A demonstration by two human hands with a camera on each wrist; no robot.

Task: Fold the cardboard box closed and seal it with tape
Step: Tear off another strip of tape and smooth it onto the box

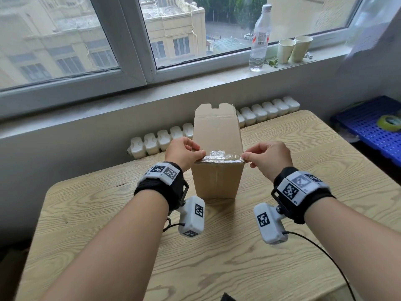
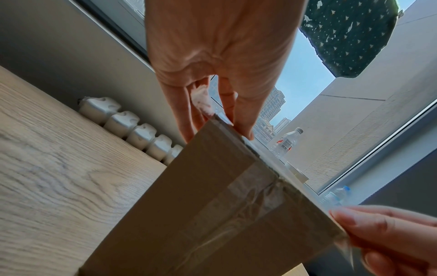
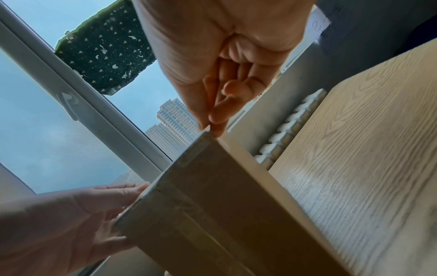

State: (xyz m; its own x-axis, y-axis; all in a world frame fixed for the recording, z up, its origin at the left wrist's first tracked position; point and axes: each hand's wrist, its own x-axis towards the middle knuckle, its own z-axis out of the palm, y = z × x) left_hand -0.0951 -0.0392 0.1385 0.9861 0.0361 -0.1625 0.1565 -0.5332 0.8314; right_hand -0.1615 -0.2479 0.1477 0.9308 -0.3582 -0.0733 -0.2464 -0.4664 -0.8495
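Clear tape strip (image 1: 221,157) spans the near top edge of the cardboard box (image 1: 217,146), which stands mid-counter (image 1: 108,213); its long axis runs left to right. My left hand (image 1: 183,153) pinches the left end, my right hand (image 1: 268,158) the right end, both equally near. I judge the next move is pressing it down. The head view shows the far flap upright; the left wrist view shows older tape on the near face.

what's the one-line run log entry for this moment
stage: taping near top edge | left hand: pinches clear tape strip | right hand: pinches other end | cardboard box: upright on wooden table
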